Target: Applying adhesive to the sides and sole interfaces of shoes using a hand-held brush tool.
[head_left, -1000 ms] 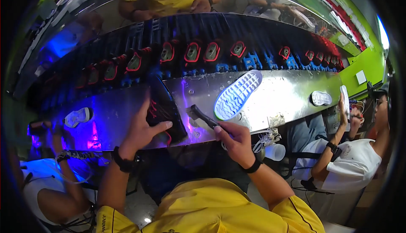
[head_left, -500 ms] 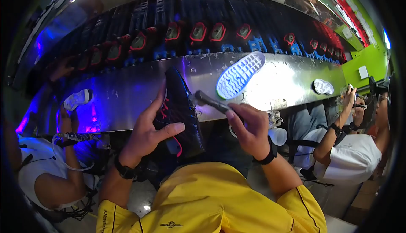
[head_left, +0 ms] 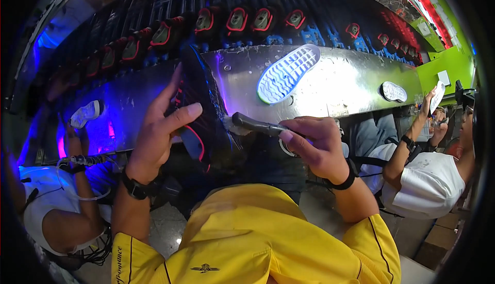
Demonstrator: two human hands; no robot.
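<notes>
My left hand [head_left: 162, 127] grips a black shoe upper [head_left: 206, 98] with red lacing, its thumb lying along the upper's near side. The upper is tilted, toe end pointing away from me, its bottom edge turned to the right. In my right hand [head_left: 317, 145] is a dark-handled brush [head_left: 258, 125], pinched between thumb and fingers. The brush's pale tip touches the lower edge of the upper, toward the heel. A white shoe sole [head_left: 289, 75] with a wavy tread lies tread up on the metal bench, beyond the brush.
The metal bench [head_left: 335, 85] runs across in front of me. Behind it, a dark conveyor [head_left: 227, 36] carries several black uppers with red collars. Another sole [head_left: 393, 92] lies farther right. Co-workers in white sit at both sides, the right one [head_left: 430, 186] holding a sole.
The shoe upper and my left hand have shifted up and left. The brush has moved along the edge toward the heel. The right co-worker's sole has come up into view.
</notes>
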